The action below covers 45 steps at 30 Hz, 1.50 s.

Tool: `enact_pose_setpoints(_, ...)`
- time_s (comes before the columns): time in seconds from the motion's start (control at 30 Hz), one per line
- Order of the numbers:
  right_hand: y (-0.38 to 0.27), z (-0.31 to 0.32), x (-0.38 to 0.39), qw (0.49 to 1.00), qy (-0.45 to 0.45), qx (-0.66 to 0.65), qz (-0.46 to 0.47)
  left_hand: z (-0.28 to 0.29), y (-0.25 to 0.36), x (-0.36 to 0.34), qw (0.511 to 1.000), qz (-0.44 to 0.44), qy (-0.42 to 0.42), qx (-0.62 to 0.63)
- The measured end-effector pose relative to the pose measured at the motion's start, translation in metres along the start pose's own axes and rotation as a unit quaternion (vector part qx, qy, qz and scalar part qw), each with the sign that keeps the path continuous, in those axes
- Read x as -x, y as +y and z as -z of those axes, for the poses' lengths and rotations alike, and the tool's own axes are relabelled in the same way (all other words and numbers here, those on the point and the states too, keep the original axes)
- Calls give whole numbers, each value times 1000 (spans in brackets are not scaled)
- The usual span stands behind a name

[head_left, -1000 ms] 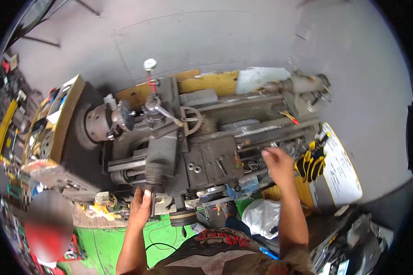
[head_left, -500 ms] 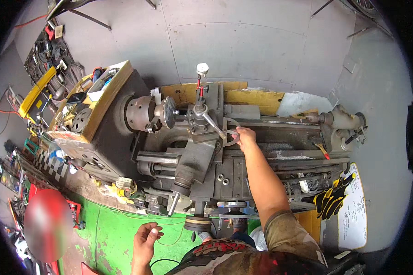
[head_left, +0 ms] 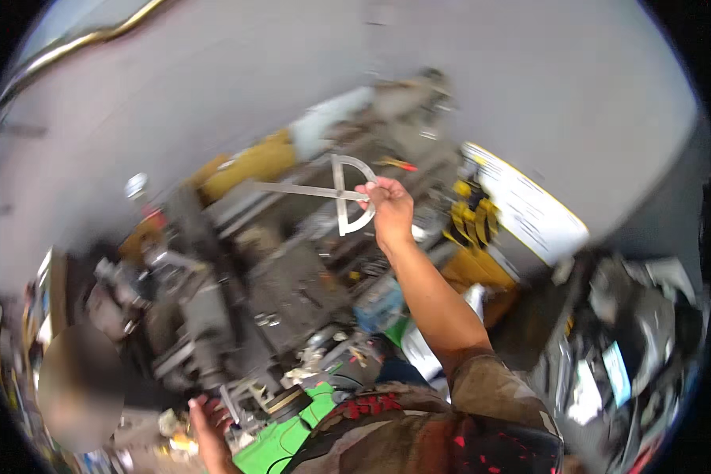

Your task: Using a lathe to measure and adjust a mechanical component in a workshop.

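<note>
My right hand [head_left: 391, 209] is raised over the lathe bed and pinches a metal protractor [head_left: 340, 207] by its curved edge. The protractor is a flat half ring with a straight base. Its long thin arm points left, free of the machine. My left hand [head_left: 209, 426] is low at the left, near the front of the lathe, with fingers apart and nothing seen in it. It is partly blurred. Below the protractor lies the lathe carriage [head_left: 296, 276]. The tool post [head_left: 174, 265] and chuck are smeared by motion.
A dial indicator [head_left: 137, 186] stands up at the lathe's rear left. Black-and-yellow gloves [head_left: 472, 213] hang by a white written board [head_left: 529, 207] at the right. A brush with a red tip [head_left: 403, 166] lies on the bed. Dark bags [head_left: 632, 316] fill the right side.
My right hand has lifted the protractor away from the tool post. The view has swung to the right, bringing the bags into sight. My left hand stays low at the left.
</note>
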State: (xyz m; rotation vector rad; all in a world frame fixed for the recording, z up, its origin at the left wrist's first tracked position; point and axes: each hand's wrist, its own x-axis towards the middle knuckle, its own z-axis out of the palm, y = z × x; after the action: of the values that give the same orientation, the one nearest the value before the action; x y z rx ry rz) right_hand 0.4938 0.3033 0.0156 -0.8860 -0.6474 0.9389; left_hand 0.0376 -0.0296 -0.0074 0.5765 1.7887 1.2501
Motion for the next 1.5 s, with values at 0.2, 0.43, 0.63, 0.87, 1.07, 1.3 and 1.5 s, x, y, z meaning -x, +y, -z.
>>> enact_pose_setpoints(0.2, -169, 202, 123, 972, 178, 131, 77, -29, 18, -60, 992, 111, -29, -54)
enact_pose_setpoints(0.43, -236, 401, 326, 830, 537, 72, 133, -29, 42, -51, 953, 42, -300, -6)
enact_pose_setpoints(0.63, -202, 508, 430, 775, 608, 70, 159, 0, 18, -100, 887, -100, -446, -63)
enact_pose_setpoints(0.87, -172, 531, 444, 749, 630, 53, 199, 24, -1, -127, 874, -194, -441, -65)
enact_pose_setpoints(1.07, -184, 533, 445, 675, 685, 266, 64, 22, -4, -124, 877, -165, -449, -50)
enact_pose_setpoints(1.3, -189, 562, 458, 530, 654, 532, -90, -1, 29, -86, 919, 87, -382, -37)
enact_pose_setpoints(1.5, -193, 605, 469, 625, 588, 506, -89, -20, 19, -73, 963, 51, -263, 28)
